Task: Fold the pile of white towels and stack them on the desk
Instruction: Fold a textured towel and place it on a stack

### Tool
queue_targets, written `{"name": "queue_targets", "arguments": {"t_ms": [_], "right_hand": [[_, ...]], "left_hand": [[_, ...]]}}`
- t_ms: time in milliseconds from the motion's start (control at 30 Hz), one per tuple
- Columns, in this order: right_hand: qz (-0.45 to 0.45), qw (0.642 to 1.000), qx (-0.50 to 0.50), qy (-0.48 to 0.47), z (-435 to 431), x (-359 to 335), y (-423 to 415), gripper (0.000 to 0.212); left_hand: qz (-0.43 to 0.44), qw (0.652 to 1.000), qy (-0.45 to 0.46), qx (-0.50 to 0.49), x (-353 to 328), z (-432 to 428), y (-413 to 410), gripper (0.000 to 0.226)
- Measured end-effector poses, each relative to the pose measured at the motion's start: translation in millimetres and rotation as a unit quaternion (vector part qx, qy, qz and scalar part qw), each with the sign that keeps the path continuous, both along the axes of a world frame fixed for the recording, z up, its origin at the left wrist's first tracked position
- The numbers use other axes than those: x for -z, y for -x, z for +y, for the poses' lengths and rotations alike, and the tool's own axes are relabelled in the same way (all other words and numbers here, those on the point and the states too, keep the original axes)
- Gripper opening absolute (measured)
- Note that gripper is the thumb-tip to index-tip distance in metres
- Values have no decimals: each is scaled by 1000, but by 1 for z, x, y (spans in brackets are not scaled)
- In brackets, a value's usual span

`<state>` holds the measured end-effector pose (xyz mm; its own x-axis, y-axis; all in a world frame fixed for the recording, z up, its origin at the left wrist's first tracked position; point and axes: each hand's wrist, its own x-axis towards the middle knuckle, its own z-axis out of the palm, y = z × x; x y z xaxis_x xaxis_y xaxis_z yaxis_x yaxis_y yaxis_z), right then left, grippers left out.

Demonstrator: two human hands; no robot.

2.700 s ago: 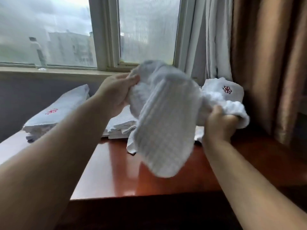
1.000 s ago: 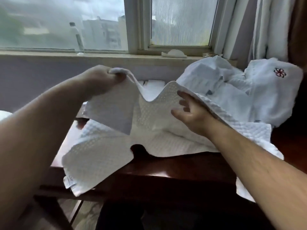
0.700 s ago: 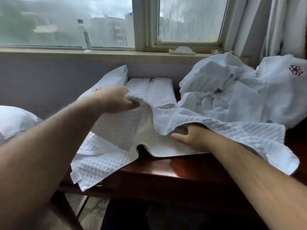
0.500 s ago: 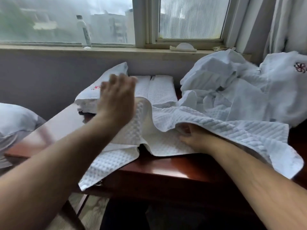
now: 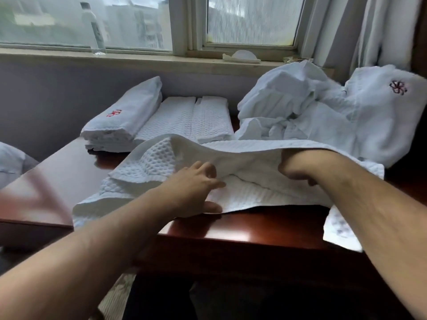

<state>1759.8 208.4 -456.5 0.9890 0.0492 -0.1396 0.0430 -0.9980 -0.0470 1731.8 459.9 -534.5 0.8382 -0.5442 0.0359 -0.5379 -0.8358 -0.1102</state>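
A white waffle-weave towel [image 5: 161,162] lies spread across the front of the dark red desk [image 5: 242,227], its left and right ends hanging over the edge. My left hand [image 5: 196,185] rests flat on it with fingers apart, fingertips at a raised fold. My right hand [image 5: 298,165] is tucked under that fold, mostly hidden, lifting the cloth. Behind, a stack of folded towels with a red logo [image 5: 124,118] sits beside two folded waffle towels [image 5: 191,118]. A crumpled pile of white towels [image 5: 323,107] fills the desk's back right.
A windowsill [image 5: 138,61] runs behind the desk, holding a plastic bottle [image 5: 93,26] and a small white object [image 5: 242,56]. Curtains [image 5: 369,31] hang at the right. A white pillow [image 5: 11,162] shows at the far left edge.
I lowered the towel from the air onto the desk. My left hand let go of its corner and came down flat on the cloth; my right hand slid under the fold.
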Motion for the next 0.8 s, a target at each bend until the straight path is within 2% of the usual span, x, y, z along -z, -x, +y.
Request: {"name": "queue_targets", "arguments": {"t_ms": [100,167,267,333,400,467,533,567,600,667,700,733,800], "right_hand": [[60,998,31,2,-11,-16,8,46],[100,993,35,58,-14,-22,14,48],[49,992,13,116,-22,-27,11,49],[-1,989,0,147,-35,-30,0,52],[-85,984,11,154,-48,-30,-12,60],[-122,986,1,113,-54,-24,-22,69],[-103,992,-34,58,-59,-14,-31,68],[-92,994,-42,31,-59,-7,-34,66],[-92,995,-43,15,-61,0,-38,67],[-86,996,-27,25,-66,13,-46,71],[-62,997,-16,47,-70,20,-47,73],[-31,997,-5,70,-75,26,-48,74],[22,997,17,74,-83,36,-43,71]], "left_hand": [[10,998,63,-8,14,-28,-1,72],[27,994,98,-33,22,-43,-5,69],[23,990,141,-15,14,-52,-15,44],[34,989,139,25,11,-52,-16,34],[133,982,128,50,8,-48,-10,27],[265,956,115,47,1,-45,-1,19],[315,932,174,32,-5,-46,3,41],[292,931,217,16,-6,-48,3,52],[234,939,252,8,-6,-53,0,52],[77,956,282,12,-2,-65,-5,27],[26,957,289,20,1,-72,-7,18],[1,959,280,34,4,-78,-10,24],[-5,974,222,53,12,-92,-17,53]]}}
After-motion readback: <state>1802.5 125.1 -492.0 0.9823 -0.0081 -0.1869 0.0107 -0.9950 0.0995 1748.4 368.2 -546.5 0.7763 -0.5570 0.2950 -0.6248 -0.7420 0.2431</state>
